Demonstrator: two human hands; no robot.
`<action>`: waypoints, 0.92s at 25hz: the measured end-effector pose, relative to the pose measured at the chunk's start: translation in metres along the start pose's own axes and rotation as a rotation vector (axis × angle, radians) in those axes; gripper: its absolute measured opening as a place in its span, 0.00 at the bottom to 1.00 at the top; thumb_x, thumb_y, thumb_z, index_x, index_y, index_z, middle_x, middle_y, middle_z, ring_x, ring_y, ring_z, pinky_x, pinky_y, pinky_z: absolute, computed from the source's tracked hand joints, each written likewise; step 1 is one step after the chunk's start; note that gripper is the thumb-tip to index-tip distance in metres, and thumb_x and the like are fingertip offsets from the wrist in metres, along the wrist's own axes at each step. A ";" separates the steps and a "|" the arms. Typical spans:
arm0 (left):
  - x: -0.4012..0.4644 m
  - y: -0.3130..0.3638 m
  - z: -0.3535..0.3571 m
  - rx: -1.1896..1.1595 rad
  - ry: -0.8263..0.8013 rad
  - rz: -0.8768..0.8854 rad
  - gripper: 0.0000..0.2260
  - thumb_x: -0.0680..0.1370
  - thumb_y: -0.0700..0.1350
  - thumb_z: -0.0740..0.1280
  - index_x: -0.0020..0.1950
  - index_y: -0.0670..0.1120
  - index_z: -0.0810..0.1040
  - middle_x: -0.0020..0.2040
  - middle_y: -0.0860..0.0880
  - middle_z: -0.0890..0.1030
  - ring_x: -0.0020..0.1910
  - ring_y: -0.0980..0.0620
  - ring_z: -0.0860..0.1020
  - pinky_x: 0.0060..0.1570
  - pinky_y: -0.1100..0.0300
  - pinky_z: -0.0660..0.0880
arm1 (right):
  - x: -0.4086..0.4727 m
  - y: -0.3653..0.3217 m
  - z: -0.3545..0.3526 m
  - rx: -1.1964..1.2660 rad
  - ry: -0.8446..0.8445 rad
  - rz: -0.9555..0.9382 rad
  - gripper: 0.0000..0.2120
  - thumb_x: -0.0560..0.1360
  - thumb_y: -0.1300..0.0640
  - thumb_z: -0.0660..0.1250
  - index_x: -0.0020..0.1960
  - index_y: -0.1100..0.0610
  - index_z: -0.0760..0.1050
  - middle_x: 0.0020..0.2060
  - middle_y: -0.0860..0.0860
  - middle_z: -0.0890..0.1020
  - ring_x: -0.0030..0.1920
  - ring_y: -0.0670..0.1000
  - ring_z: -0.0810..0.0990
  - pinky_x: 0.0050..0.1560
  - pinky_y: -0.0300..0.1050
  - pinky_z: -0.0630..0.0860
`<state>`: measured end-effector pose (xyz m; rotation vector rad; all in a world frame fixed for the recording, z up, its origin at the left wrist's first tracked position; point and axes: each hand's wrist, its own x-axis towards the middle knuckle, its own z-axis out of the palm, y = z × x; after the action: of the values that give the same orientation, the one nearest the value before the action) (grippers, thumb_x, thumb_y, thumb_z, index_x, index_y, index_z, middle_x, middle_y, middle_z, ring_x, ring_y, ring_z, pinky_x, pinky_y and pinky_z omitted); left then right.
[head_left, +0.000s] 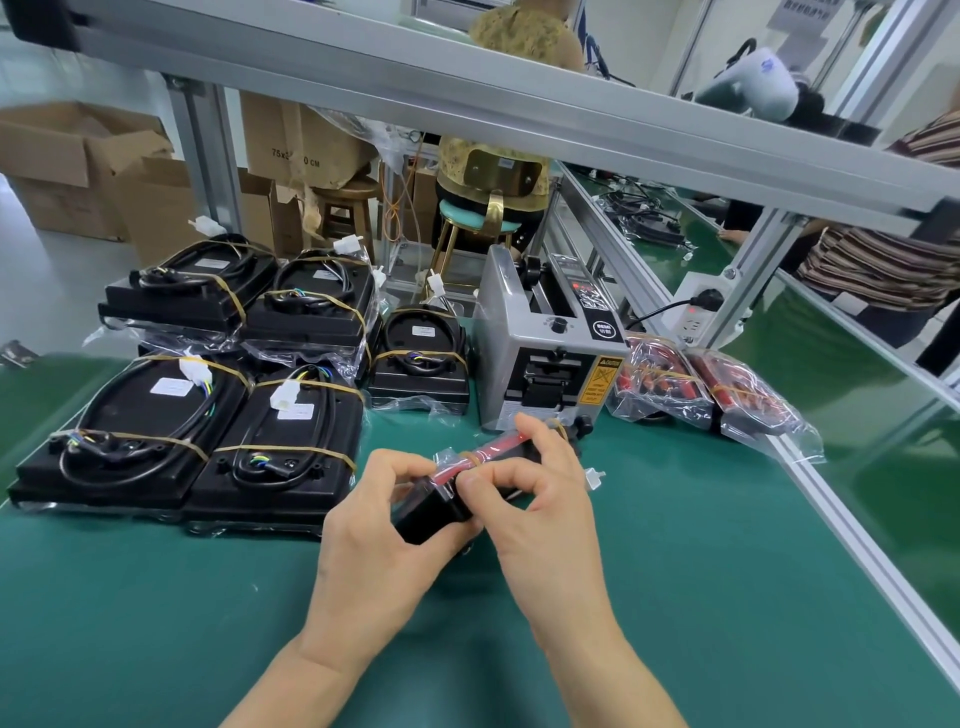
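left hand (384, 499) grips red-and-black part (431, 512) inside clear bag (449, 460) | right hand (540, 483) pinches the bag | held above worktop (675, 571), before tape dispenser (545, 353) | two side bags (660, 384) hold red parts

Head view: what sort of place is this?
Probably a factory packing or assembly line: a green-matted bench in an aluminium frame, a tape dispenser, and stacks of bagged black units with banded cables. Left hand and right hand hold a bagged black-and-red part.

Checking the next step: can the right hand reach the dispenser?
Probably yes: the dispenser stands just behind the right hand, unblocked, though that hand pinches the bagged part and must let go first.
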<state>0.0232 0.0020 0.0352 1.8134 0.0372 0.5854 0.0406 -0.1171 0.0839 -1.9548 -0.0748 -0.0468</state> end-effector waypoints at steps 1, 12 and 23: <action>0.000 0.001 0.000 -0.001 0.000 0.000 0.19 0.59 0.50 0.76 0.47 0.56 0.74 0.47 0.64 0.79 0.48 0.65 0.78 0.46 0.79 0.68 | 0.000 0.001 0.001 -0.002 0.010 -0.004 0.07 0.70 0.53 0.72 0.34 0.47 0.82 0.66 0.32 0.65 0.72 0.34 0.54 0.75 0.53 0.50; 0.000 -0.001 -0.001 0.020 -0.003 0.020 0.22 0.61 0.44 0.81 0.47 0.56 0.74 0.47 0.64 0.79 0.48 0.64 0.78 0.46 0.78 0.69 | 0.000 0.006 0.005 -0.015 0.059 -0.023 0.08 0.69 0.55 0.73 0.31 0.51 0.81 0.66 0.35 0.68 0.71 0.33 0.56 0.75 0.52 0.52; 0.000 -0.001 0.000 -0.004 -0.003 0.013 0.19 0.59 0.51 0.76 0.46 0.57 0.74 0.47 0.63 0.80 0.47 0.63 0.79 0.46 0.78 0.69 | 0.003 0.012 0.010 0.054 0.138 -0.040 0.12 0.68 0.60 0.73 0.45 0.44 0.77 0.62 0.33 0.70 0.68 0.37 0.64 0.72 0.52 0.60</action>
<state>0.0236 0.0022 0.0344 1.8115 0.0219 0.5915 0.0447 -0.1123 0.0695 -1.8912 -0.0237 -0.2042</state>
